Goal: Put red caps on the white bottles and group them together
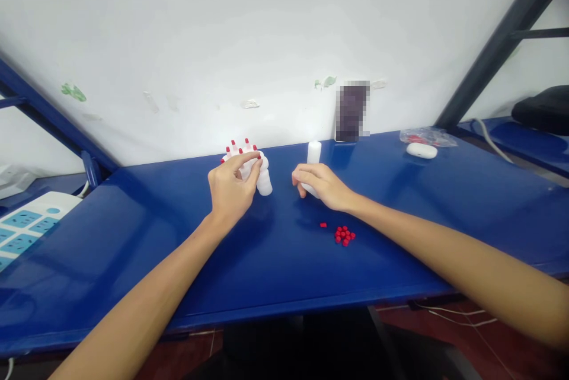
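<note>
My left hand (233, 187) is closed in a pinch, with a small red cap (259, 157) between thumb and forefinger. Just beyond it stands a group of small white bottles, several topped with red caps (248, 141); the hand hides part of them. The nearest white bottle (265, 183) shows to the right of my left thumb. My right hand (326, 185) has its fingers curled round a white bottle (310, 190), mostly covered by the hand. Directly behind that hand rises a white cylinder (314, 152); whether it is a separate bottle I cannot tell.
On the blue table (284, 273), a pile of red caps (344, 235) lies below my right wrist, with one loose cap (323, 225) beside it. A blurred dark phone-like panel (352, 112) leans on the wall. A white case (421, 150), plastic bag (438, 138) and power strip (33, 223) lie at the sides.
</note>
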Demonstrator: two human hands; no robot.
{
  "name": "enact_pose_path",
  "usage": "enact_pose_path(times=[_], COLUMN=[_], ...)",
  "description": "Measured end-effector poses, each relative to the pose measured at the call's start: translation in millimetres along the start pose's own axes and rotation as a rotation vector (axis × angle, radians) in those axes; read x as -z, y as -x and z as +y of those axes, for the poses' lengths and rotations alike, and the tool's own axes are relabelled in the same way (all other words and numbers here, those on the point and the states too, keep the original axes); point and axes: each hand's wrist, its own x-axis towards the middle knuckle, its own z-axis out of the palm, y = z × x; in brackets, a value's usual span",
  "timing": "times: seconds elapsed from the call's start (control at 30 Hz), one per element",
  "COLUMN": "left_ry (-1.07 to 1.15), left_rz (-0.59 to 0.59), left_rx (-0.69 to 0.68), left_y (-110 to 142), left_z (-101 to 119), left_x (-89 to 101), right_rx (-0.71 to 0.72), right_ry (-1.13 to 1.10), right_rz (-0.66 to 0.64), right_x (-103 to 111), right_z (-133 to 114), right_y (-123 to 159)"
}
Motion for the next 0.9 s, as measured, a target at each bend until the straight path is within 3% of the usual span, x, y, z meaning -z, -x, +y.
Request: enact_pose_path(times=[0.17,0.3,0.4,0.47,0.53,0.63,0.8,0.9], left_ry=[-0.051,0.003,0.106,0.093,0.038,0.024,0.171,0.214], left_rz=[-0.01,-0.024,-0.267,-0.486,-0.68,-0.849,-0.915,-0.847], left_rx=[-0.058,-0.341,-0.632,-0.722,-0.728,-0.61,-0.406,-0.368], left_y=[-0.5,6.8,20.3,30.1,37.9,43.6,45.9,46.9], left_z=[0.2,6.4,18.3,27.9,36.2,42.4,40.7,37.8], left_x=[0.7,2.4,0.3,-3.1,-7.1,-12.5,-16.7,-17.0], right_rx=[-0.007,-0.008,0.002,0.001,-0.012,-0.001,0.048,0.074], right_ry=[0.019,0.012,0.041,0.063,0.065,0.079,0.156,0.268], right_rz=[-0.01,-0.002,0.051,0.087,0.105,0.084,-0.031,-0.096], right_x=[0.5,-0.1,-0.1,0.4,0.8,1.0,3.6,9.4], right_z=[0.5,1.1,1.8,2.1,2.1,1.6,-0.2,-1.4], right_y=[0.9,0.8,-0.6,-1.7,-2.6,-3.0,-0.1,2.6])
